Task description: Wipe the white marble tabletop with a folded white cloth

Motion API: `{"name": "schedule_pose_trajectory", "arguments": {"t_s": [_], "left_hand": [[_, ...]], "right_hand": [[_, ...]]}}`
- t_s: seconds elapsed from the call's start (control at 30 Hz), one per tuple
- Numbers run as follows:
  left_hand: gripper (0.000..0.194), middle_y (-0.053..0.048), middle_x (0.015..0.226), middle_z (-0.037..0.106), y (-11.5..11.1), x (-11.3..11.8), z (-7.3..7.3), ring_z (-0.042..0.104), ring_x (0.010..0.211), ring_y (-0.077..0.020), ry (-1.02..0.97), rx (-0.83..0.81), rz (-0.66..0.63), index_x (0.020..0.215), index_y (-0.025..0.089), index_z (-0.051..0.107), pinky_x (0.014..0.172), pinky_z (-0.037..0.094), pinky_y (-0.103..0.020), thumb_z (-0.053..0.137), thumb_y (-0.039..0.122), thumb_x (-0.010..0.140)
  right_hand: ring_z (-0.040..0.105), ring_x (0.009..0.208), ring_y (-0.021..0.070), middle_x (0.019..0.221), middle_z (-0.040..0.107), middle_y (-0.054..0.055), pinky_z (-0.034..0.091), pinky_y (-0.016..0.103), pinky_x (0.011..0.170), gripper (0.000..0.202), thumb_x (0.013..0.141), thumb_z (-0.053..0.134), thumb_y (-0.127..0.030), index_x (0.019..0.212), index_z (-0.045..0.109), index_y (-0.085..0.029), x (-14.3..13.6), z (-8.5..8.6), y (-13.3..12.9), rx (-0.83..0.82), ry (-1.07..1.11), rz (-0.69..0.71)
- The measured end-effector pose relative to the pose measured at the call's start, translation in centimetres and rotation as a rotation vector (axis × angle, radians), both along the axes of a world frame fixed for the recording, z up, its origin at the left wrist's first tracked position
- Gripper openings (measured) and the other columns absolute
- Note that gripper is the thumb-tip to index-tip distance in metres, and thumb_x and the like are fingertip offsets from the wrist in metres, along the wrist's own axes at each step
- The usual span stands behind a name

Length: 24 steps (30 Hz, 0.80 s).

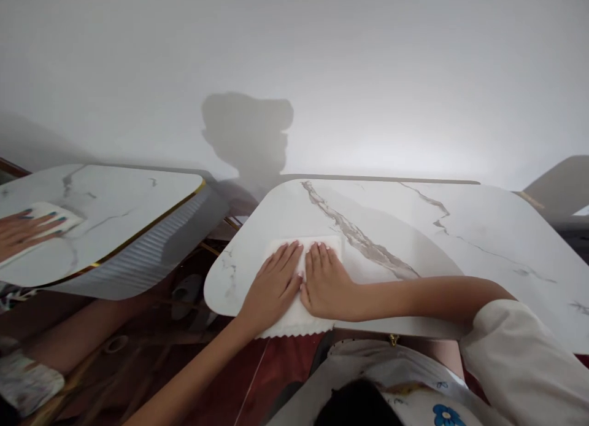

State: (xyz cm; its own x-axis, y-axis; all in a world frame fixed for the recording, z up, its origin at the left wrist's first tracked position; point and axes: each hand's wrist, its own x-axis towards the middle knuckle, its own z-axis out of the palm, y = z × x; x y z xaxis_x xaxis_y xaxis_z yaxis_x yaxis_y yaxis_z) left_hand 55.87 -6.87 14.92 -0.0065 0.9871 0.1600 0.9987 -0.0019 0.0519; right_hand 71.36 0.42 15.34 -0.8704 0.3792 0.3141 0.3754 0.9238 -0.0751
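Both my hands rest flat on a white cloth [294,323] with a scalloped edge, laid at the left end of a white marble-patterned table [391,214]. My left hand [271,290] presses the cloth's left side, its fingers stretched out and pointing away from me. Beside it, my right hand [327,283] lies palm down with straight fingers, the thumbs of both hands close together. Part of the cloth hangs over the table's near edge. What is under my palms is hidden.
On the left, another person's hand [30,229] lies on a white cloth [69,217] upon a second marble-patterned table [133,196] with a gold trim. A gap separates the tables. A pale wall [368,76] with shadows stands behind them. Dark red flooring [280,364] shows below.
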Motion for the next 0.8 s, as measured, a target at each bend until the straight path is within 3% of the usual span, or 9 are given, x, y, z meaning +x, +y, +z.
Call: {"name": "schedule_pose_trajectory", "arguments": {"t_s": [0.13, 0.3, 0.43, 0.6, 0.8], "left_hand": [[0.055, -0.009, 0.148, 0.033, 4.1, 1.7, 0.2, 0.025, 0.138, -0.0240, -0.040, -0.010, -0.022, 0.141, 0.013, 0.033, 0.110, 0.027, -0.043, 0.024, 0.035, 0.092], [0.055, -0.010, 0.146, 0.037, 10.2, 0.9, 0.2, 0.028, 0.137, -0.0243, -0.100, 0.010, -0.029, 0.137, 0.010, 0.039, 0.111, 0.026, -0.042, 0.030, 0.032, 0.088], [0.053, -0.009, 0.143, 0.042, 14.2, -1.3, -0.3, 0.032, 0.134, -0.0246, -0.142, 0.073, -0.019, 0.134, 0.013, 0.044, 0.111, 0.026, -0.043, 0.035, 0.031, 0.085], [0.049, -0.006, 0.141, 0.045, 18.0, -5.0, -1.3, 0.034, 0.133, -0.0243, -0.185, 0.134, -0.006, 0.131, 0.016, 0.048, 0.111, 0.028, -0.044, 0.032, 0.033, 0.087], [0.048, -0.010, 0.140, 0.045, 22.1, -8.9, -2.0, 0.035, 0.132, -0.0233, -0.096, 0.145, -0.022, 0.130, 0.011, 0.046, 0.112, 0.025, -0.044, 0.026, 0.025, 0.089]], "right_hand": [[0.043, 0.124, 0.0391, 0.132, 0.043, 0.033, 0.034, 0.051, 0.102, 0.061, 0.089, 0.039, -0.033, 0.129, 0.043, 0.013, 1.2, -0.7, 3.1, 0.051, 0.013, -0.087], [0.041, 0.126, 0.0362, 0.134, 0.043, 0.030, 0.032, 0.047, 0.104, 0.058, 0.089, 0.038, -0.031, 0.129, 0.044, 0.011, 0.2, -1.1, 8.2, 0.041, -0.011, -0.148], [0.038, 0.129, 0.0334, 0.138, 0.041, 0.027, 0.029, 0.046, 0.105, 0.057, 0.089, 0.034, -0.030, 0.132, 0.041, 0.008, -2.0, -0.8, 12.3, -0.026, -0.026, -0.154], [0.034, 0.131, 0.0338, 0.140, 0.037, 0.027, 0.026, 0.047, 0.105, 0.059, 0.088, 0.035, -0.028, 0.134, 0.037, 0.009, -6.7, -0.4, 15.7, -0.181, -0.108, -0.233], [0.034, 0.131, 0.0320, 0.139, 0.039, 0.027, 0.022, 0.043, 0.107, 0.054, 0.091, 0.034, -0.025, 0.132, 0.039, 0.010, -10.6, -1.1, 18.8, -0.123, 0.023, -0.253]]}}
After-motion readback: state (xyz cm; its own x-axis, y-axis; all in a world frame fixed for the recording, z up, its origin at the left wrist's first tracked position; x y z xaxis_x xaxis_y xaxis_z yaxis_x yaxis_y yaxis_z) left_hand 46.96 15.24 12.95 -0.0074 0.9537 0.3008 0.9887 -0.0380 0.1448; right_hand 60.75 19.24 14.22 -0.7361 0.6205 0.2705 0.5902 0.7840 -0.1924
